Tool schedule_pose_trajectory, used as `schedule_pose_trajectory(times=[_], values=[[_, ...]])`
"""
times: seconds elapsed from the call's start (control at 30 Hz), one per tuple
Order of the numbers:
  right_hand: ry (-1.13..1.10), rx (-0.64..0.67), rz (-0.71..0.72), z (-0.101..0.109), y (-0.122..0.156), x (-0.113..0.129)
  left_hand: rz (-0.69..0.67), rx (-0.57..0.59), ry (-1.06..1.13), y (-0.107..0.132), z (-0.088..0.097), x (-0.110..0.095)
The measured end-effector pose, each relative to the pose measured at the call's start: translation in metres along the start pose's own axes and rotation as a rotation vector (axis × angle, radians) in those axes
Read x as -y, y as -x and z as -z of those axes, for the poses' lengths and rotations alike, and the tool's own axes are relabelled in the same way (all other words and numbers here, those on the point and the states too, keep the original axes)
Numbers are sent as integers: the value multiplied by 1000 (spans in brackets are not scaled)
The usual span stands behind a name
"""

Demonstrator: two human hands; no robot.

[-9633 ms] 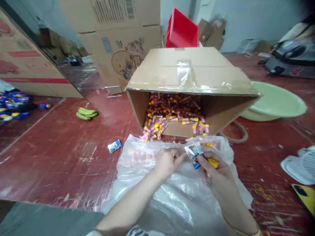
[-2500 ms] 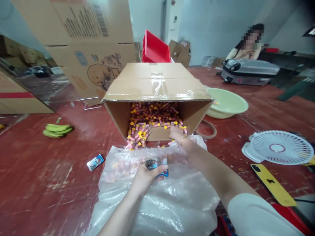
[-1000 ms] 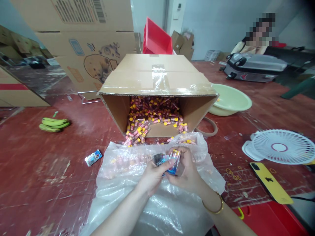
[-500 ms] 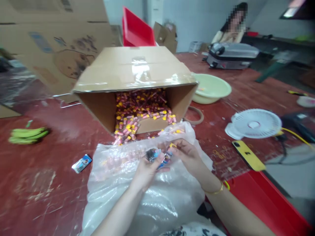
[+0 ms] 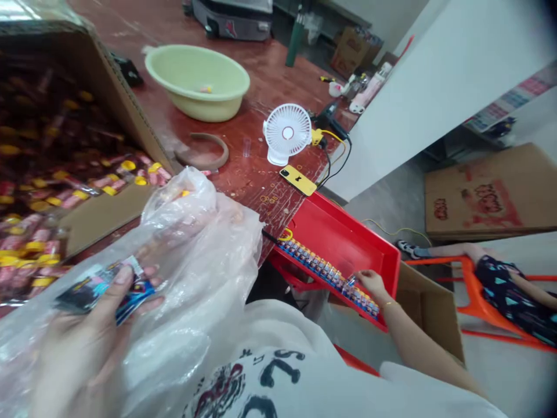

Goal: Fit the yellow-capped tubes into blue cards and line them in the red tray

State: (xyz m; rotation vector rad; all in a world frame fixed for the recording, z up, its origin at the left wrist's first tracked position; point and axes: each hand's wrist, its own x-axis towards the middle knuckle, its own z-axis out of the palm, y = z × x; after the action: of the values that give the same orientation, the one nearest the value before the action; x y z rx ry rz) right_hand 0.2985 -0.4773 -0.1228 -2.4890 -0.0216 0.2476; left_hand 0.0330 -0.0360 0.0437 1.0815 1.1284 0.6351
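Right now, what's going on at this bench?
A person's left hand holds some small blue-and-dark packets over a translucent plastic sheet. The right hand reaches into a red tray, fingers at a row of small yellow-topped items along its near side; whether they grip one is unclear. To the left, an open cardboard box holds many pink tubes with yellow caps.

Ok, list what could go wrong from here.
The right hand is at the row of small packs along the wall of the red tray; a bump might topple some. The left hand pinches packets under its thumb, so one could slip out. The yellow phone lies at the edge of the table and might get knocked off.
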Motion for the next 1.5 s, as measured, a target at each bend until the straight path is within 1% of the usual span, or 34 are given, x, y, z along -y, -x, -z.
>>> schedule_pose_trajectory(times=[0.03, 0.1, 0.13, 0.2, 0.27, 0.3, 0.33, 0.37, 0.4, 0.43, 0.47, 0.5, 0.57, 0.6, 0.63, 0.67, 0.7, 0.73, 0.77, 0.8, 0.83, 0.87, 0.93, 1.0, 1.07, 1.13, 1.2, 1.27, 1.33, 1.37, 1.4, 1.43, 1.5], values=[[12, 43, -20, -8, 5, -9, 31, -8, -11, 1, -2, -3], [12, 122, -56, -22, 9, -18, 125, -6, -10, 1, -4, -8], [17, 138, -60, -26, 8, -19, 167, 10, -4, -1, -3, -8], [32, 128, -52, -26, 4, -18, 197, 31, 11, -5, 0, -5], [47, 64, -16, -18, -3, -11, 190, 43, 30, -8, 5, 1], [47, 19, 20, -13, -8, -3, 179, 48, 42, -8, 8, 4], [38, -30, 67, -11, -14, 10, 162, 52, 59, -7, 11, 7], [17, -69, 125, -12, -21, 27, 150, 62, 77, -6, 13, 10], [-17, -91, 189, -17, -28, 50, 133, 71, 96, -5, 16, 12], [-58, -90, 274, -27, -33, 80, 107, 74, 121, -5, 18, 13], [-102, -62, 389, -41, -36, 117, 96, 73, 133, -5, 20, 14], [-149, -14, 524, -57, -34, 159, 86, 70, 140, -6, 21, 14], [-204, 132, 876, -95, -16, 256, 70, 54, 139, -7, 24, 13], [-205, 209, 1010, -115, -1, 305, 64, 47, 132, -6, 25, 13], [-147, 324, 1095, -135, 14, 353, 59, 39, 125, -6, 26, 13], [-46, 423, 1125, -155, 30, 397, 57, 34, 121, -4, 27, 13], [-10, 465, 1139, -175, 43, 434, 57, 28, 123, -3, 27, 14], [18, 483, 1133, -194, 54, 466, 58, 22, 129, -2, 28, 15], [52, 495, 1107, -213, 62, 491, 58, 17, 137, -2, 28, 15], [70, 497, 1078, -229, 68, 509, 55, 14, 143, -1, 29, 15], [88, 501, 1044, -243, 72, 522, 47, 12, 146, -1, 30, 15], [102, 509, 1010, -255, 75, 531, 39, 10, 146, -1, 31, 14], [117, 537, 949, -269, 75, 538, 26, 9, 153, -1, 34, 12], [115, 577, 900, -273, 72, 540, 23, 19, 170, -1, 37, 11], [82, 630, 878, -267, 69, 539, 20, 42, 187, -2, 38, 11], [7, 694, 884, -253, 71, 535, 7, 77, 206, -4, 39, 14], [-91, 764, 907, -230, 78, 525, -17, 108, 215, -6, 39, 16], [-310, 892, 968, -202, 90, 509, -55, 121, 203, -8, 40, 17], [-572, 1054, 1063, -174, 101, 491, -99, 112, 180, -7, 41, 15], [-669, 1113, 1122, -163, 105, 483, -114, 105, 173, -7, 41, 12], [-716, 1138, 1187, -154, 108, 476, -122, 100, 170, -6, 40, 9], [-708, 1130, 1251, -147, 110, 471, -124, 97, 170, -5, 40, 6], [-646, 1085, 1356, -139, 112, 465, -117, 93, 164, -4, 39, 2]])
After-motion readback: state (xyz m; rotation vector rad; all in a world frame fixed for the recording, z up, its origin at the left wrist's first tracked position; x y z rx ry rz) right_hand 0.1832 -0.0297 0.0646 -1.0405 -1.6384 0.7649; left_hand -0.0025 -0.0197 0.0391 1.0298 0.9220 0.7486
